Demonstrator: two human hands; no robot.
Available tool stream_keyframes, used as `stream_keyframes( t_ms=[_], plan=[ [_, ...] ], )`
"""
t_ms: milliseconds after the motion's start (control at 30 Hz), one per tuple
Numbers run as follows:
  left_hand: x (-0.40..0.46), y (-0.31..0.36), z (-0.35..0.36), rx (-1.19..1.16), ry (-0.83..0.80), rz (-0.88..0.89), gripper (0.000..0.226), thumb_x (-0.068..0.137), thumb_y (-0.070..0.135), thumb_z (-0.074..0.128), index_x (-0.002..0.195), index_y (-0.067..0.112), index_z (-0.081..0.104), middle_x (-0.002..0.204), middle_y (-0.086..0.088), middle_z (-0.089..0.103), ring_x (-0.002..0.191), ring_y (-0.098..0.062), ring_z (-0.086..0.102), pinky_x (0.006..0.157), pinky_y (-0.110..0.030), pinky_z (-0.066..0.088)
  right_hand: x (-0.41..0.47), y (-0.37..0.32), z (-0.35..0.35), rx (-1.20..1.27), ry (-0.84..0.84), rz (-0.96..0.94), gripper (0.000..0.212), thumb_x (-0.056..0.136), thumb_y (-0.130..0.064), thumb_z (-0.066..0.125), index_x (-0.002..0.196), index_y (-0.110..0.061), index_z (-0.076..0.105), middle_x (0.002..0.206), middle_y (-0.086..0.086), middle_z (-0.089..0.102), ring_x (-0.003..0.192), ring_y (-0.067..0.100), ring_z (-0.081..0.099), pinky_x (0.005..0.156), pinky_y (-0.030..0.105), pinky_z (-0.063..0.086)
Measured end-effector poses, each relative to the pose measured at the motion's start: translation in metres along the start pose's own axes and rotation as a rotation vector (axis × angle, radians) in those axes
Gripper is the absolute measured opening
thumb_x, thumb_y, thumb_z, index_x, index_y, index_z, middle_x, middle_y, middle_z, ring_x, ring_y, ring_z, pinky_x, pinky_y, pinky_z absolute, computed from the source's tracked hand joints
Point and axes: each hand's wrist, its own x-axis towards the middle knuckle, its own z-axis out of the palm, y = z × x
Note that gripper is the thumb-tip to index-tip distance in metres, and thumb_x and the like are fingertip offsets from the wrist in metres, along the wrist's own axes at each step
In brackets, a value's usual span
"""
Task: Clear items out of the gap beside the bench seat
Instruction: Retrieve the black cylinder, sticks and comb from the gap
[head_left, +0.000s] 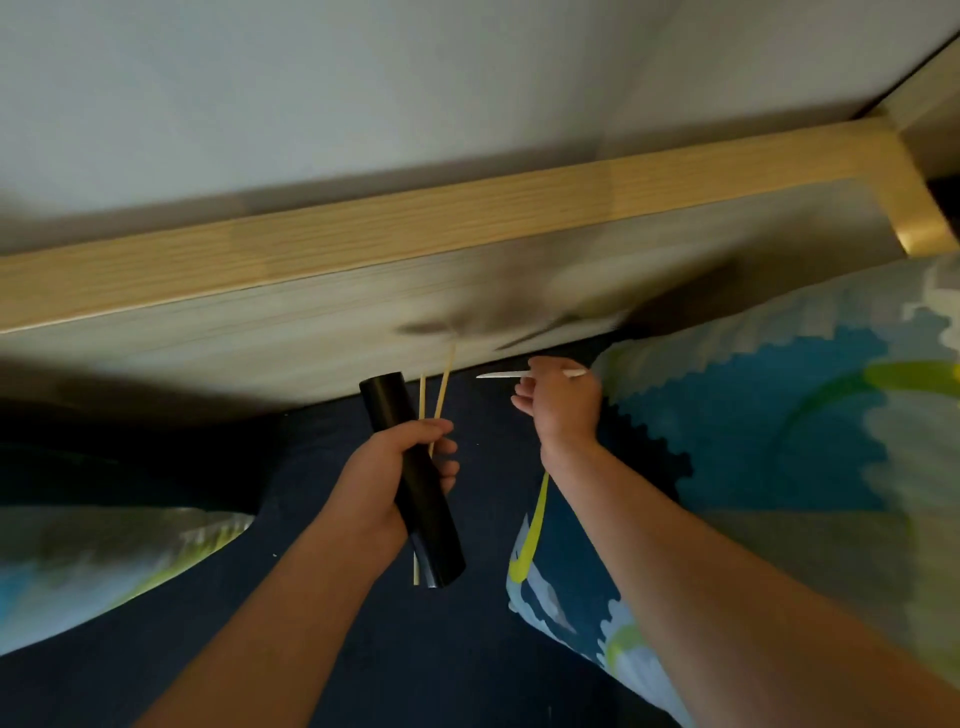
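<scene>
The left hand (400, 467) has its grip around a black tube (415, 483), together with two thin pale sticks (441, 384) whose tips rise past the knuckles toward the wooden side panel (311, 332). The right hand (561, 405) pinches a slim white stick (501, 374) that points left, close to the panel's lower edge. Both hands hover over a dark blue seat surface (363, 649). A patterned blue, green and white cushion (779, 441) lies at the right, another cushion (104, 561) at the left. Above the panel runs a light wooden rail (415, 218) against a pale wall (363, 78).
</scene>
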Motion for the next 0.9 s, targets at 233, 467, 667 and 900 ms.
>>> stream_keyframes(
  t_ms=[233, 467, 667, 900],
  plan=[
    [-0.082, 0.015, -0.012, 0.010, -0.078, 0.071, 0.017, 0.087, 0.009, 0.064, 0.102, 0.003, 0.072, 0.078, -0.010, 0.068, 0.066, -0.021, 0.065, 0.069, -0.034, 0.054, -0.119, -0.029, -0.032, 0.084, -0.071, -0.131, 0.020, 0.097, -0.008, 0.055, 0.089, -0.010, 0.072, 0.078, 0.011, 0.070, 0.066, 0.014, 0.069, 0.058, 0.026, 0.058],
    [-0.246, 0.054, -0.033, -0.035, -0.220, 0.149, 0.016, 0.090, 0.007, 0.061, 0.102, 0.000, 0.069, 0.080, -0.014, 0.066, 0.068, -0.025, 0.065, 0.071, -0.036, 0.058, -0.306, -0.104, -0.069, -0.013, -0.206, -0.365, 0.015, 0.094, -0.005, 0.064, 0.096, -0.018, 0.072, 0.094, 0.001, 0.077, 0.076, 0.013, 0.076, 0.056, 0.021, 0.056],
    [-0.426, 0.090, -0.037, -0.001, -0.385, 0.269, 0.014, 0.085, 0.009, 0.069, 0.095, 0.000, 0.069, 0.075, -0.013, 0.061, 0.060, -0.024, 0.062, 0.070, -0.041, 0.060, -0.490, -0.166, -0.110, 0.042, -0.243, -0.519, 0.023, 0.094, -0.001, 0.061, 0.097, -0.022, 0.068, 0.093, -0.009, 0.076, 0.079, 0.015, 0.075, 0.057, 0.021, 0.056],
    [-0.577, 0.083, -0.052, 0.064, -0.396, 0.449, 0.014, 0.084, 0.022, 0.070, 0.076, 0.011, 0.068, 0.068, -0.007, 0.056, 0.051, -0.021, 0.054, 0.059, -0.037, 0.056, -0.633, -0.196, -0.151, 0.091, -0.301, -0.626, 0.025, 0.094, -0.001, 0.060, 0.099, -0.024, 0.069, 0.095, -0.003, 0.074, 0.071, 0.011, 0.072, 0.059, 0.020, 0.056]
  ],
)
